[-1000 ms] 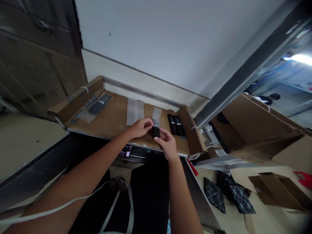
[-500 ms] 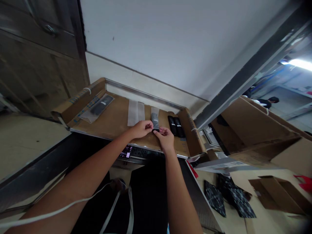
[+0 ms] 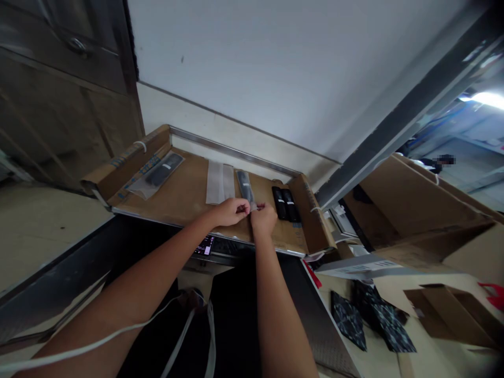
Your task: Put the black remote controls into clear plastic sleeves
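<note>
The left hand [image 3: 232,211] and right hand [image 3: 264,217] pinch a bag [image 3: 244,185] at its near end; black pieces [image 3: 289,206] lie right.

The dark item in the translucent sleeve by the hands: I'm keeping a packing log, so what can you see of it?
The dark item looks long and slim, with a pale label-like mark on it. A thin, translucent, plastic-looking sleeve covers it, crumpled at the near end. It lies on the brown cardboard, its far end angled slightly left. The right hand appears to pinch the crumpled end; the left hand is right beside it, contact unclear.
</note>
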The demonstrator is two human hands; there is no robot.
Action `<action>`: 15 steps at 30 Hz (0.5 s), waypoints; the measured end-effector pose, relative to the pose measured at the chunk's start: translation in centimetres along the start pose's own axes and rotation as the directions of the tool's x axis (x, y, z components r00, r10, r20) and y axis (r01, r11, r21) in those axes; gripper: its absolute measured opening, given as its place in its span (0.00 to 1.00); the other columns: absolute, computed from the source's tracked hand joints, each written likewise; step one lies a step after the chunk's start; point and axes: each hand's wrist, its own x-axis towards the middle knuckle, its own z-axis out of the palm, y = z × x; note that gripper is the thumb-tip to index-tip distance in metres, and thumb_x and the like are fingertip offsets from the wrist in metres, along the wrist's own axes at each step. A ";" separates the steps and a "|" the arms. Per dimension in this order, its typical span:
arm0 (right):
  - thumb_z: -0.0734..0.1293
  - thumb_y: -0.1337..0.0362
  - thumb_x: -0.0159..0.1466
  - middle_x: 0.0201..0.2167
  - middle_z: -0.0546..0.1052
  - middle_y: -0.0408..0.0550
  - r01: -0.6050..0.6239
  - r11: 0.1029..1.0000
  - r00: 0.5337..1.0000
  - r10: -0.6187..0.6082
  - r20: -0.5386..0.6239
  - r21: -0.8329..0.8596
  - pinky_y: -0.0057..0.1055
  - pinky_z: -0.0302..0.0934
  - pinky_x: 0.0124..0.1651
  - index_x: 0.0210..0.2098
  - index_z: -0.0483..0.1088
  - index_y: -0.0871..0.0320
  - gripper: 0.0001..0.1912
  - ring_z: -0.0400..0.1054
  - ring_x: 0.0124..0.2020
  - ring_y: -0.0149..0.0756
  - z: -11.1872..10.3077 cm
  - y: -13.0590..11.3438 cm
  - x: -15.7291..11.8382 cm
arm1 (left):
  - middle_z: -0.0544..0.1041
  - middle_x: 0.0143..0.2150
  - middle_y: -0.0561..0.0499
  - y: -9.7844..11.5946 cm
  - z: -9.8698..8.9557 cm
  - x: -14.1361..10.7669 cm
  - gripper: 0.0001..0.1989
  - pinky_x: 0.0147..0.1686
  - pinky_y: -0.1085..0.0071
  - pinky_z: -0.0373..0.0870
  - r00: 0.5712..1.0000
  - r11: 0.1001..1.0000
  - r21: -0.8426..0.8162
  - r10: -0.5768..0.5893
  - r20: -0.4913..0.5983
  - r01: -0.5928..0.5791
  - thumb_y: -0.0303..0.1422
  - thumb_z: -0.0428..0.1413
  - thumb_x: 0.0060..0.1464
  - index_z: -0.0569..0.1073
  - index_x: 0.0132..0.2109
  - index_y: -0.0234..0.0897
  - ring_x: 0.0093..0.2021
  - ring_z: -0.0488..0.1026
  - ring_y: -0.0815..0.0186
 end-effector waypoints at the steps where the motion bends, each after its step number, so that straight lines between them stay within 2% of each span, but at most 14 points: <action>1: 0.66 0.59 0.59 0.31 0.80 0.56 0.000 1.000 1.000 0.000 0.008 -0.027 0.33 0.58 0.36 0.34 0.77 0.57 0.10 0.73 0.33 0.44 -0.1 -0.2 0.0 | 0.72 0.30 0.53 0.2 0.0 -0.1 0.04 0.32 0.74 0.64 1.000 1.000 0.009 -0.003 0.003 0.003 0.24 0.52 0.53 0.70 0.34 0.35 0.30 0.68 0.70; 5: 0.65 0.61 0.60 0.33 0.81 0.55 0.022 0.991 0.999 -0.016 0.048 -0.132 0.31 0.56 0.34 0.37 0.78 0.57 0.11 0.74 0.34 0.44 -0.8 -0.5 -0.9 | 0.71 0.29 0.54 0.7 0.1 -0.3 0.04 0.32 0.74 0.63 0.999 0.999 0.050 -0.007 -0.034 0.008 0.22 0.53 0.51 0.70 0.33 0.35 0.29 0.67 0.70; 9: 0.62 0.63 0.62 0.33 0.81 0.54 0.081 0.978 0.996 -0.070 0.062 -0.191 0.31 0.56 0.34 0.40 0.77 0.57 0.13 0.73 0.33 0.42 -2.3 0.1 -3.9 | 0.71 0.28 0.55 0.9 -0.1 -0.5 0.04 0.32 0.74 0.63 0.992 0.997 0.080 0.001 -0.126 0.009 0.23 0.53 0.50 0.70 0.33 0.35 0.29 0.67 0.71; 12: 0.64 0.61 0.61 0.29 0.79 0.47 0.148 0.988 0.982 -0.142 0.128 -0.037 0.30 0.57 0.35 0.42 0.77 0.56 0.13 0.71 0.29 0.38 -4.2 1.6 -6.1 | 0.71 0.29 0.54 1.0 -0.2 -0.8 0.05 0.32 0.74 0.64 0.975 0.995 0.099 0.017 -0.220 0.005 0.23 0.52 0.50 0.70 0.34 0.35 0.30 0.68 0.70; 15: 0.67 0.58 0.58 0.26 0.78 0.43 0.117 0.977 0.932 -0.170 0.321 0.179 0.28 0.59 0.33 0.49 0.73 0.57 0.20 0.69 0.26 0.35 -6.2 3.6 -6.2 | 0.73 0.31 0.53 1.5 -0.1 -0.7 0.04 0.33 0.73 0.66 0.935 0.985 0.164 0.014 -0.353 0.047 0.25 0.51 0.54 0.70 0.35 0.36 0.31 0.70 0.69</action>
